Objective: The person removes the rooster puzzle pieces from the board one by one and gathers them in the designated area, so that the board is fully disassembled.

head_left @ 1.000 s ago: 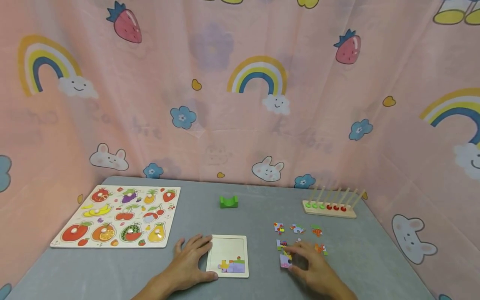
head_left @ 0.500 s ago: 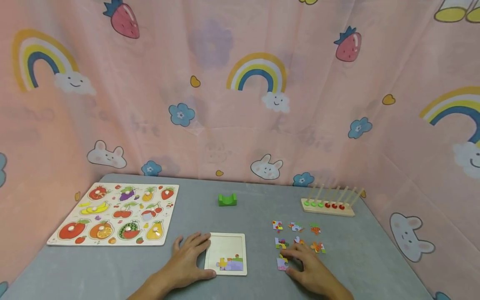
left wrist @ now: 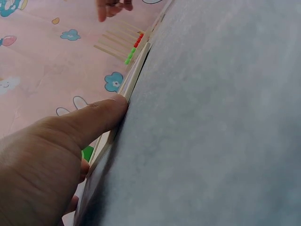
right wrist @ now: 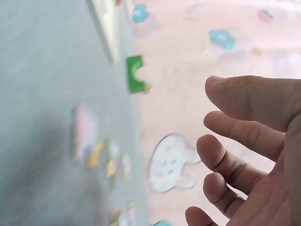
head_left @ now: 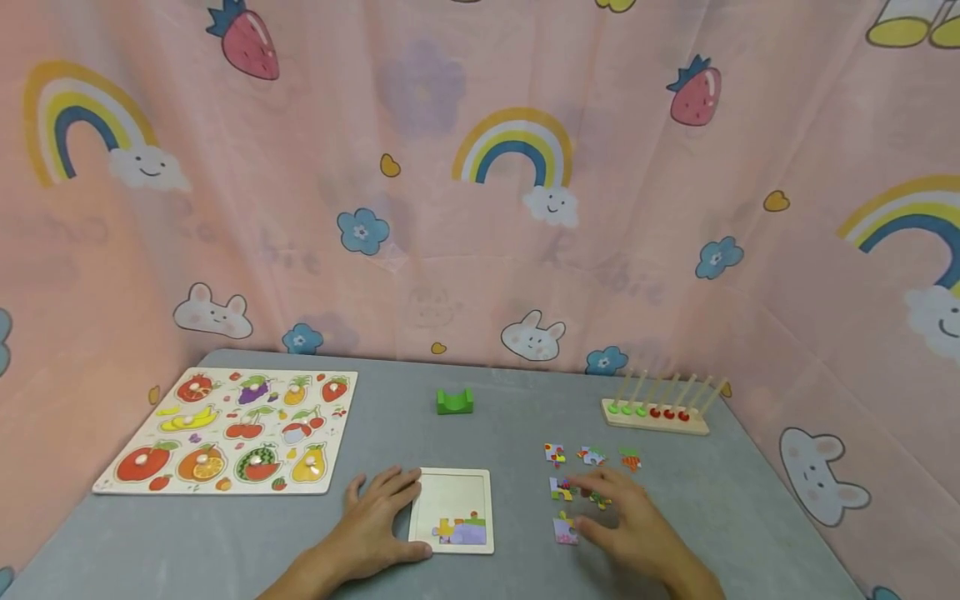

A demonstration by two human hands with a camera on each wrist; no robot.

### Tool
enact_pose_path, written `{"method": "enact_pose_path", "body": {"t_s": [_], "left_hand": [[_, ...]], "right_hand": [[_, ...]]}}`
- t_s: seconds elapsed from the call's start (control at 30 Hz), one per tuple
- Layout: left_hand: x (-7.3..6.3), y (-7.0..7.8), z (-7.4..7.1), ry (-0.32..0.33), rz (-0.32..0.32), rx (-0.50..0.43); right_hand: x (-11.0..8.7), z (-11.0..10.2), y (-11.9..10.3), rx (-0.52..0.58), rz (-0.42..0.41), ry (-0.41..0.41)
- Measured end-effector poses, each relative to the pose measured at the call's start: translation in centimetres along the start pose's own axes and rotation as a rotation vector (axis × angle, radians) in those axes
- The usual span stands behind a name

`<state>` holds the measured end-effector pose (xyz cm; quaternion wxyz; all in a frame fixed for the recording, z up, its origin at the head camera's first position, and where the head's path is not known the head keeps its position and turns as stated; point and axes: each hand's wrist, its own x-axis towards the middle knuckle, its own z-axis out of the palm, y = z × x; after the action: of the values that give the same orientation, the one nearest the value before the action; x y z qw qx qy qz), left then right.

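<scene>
A square wooden puzzle tray (head_left: 450, 492) lies on the table with a few joined jigsaw pieces (head_left: 463, 530) in its lower right part. My left hand (head_left: 375, 521) rests against the tray's left side, fingers at the upper corner and thumb at the lower one. In the left wrist view, the straight thumb (left wrist: 101, 117) presses the tray's edge. My right hand (head_left: 626, 521) hovers over loose jigsaw pieces, thumb and fingers apart. Nothing is between its fingers in the right wrist view. Closest to it lies a purple jigsaw piece (head_left: 564, 530); the hand covers some of the others.
More loose pieces (head_left: 592, 456) lie beyond the right hand. A fruit peg puzzle board (head_left: 345, 433) is at the left. A green wooden block (head_left: 455, 403) stands near the back, and a bead counting rack (head_left: 652, 422) at the back right. A printed curtain (head_left: 450, 275) hangs behind.
My right hand has drawn up and slightly right from the purple piece, its thumb and fingers wider apart. The purple piece stays on the table. The left hand keeps its place on the tray.
</scene>
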<state>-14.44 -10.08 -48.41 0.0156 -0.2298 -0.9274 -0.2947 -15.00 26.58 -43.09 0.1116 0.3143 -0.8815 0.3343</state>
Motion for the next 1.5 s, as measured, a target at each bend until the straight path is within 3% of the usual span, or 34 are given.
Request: {"method": "enact_pose_path", "body": {"t_s": [0.23,0.53,0.77,1.13,1.5], "left_hand": [[0.0,-0.2,0.1,-0.001,-0.001,-0.005],[0.1,-0.3,0.1,0.007,-0.002,0.004],[0.0,-0.2,0.2,0.015,-0.002,0.009],[0.1,0.0,0.2,0.017,0.005,0.012],[0.0,-0.1,0.1,0.020,0.003,0.002]], "right_hand": [[1.6,0.0,-2.8,-0.003,-0.044,0.058],[4.1,1.7,-5.4,0.094,-0.101,0.022],[5.8,4.7,-7.0,0.121,-0.140,-0.023],[6.2,9.6,-6.7,0.062,-0.189,-0.073],[5.5,11.7,-5.8,-0.012,-0.158,-0.182]]}}
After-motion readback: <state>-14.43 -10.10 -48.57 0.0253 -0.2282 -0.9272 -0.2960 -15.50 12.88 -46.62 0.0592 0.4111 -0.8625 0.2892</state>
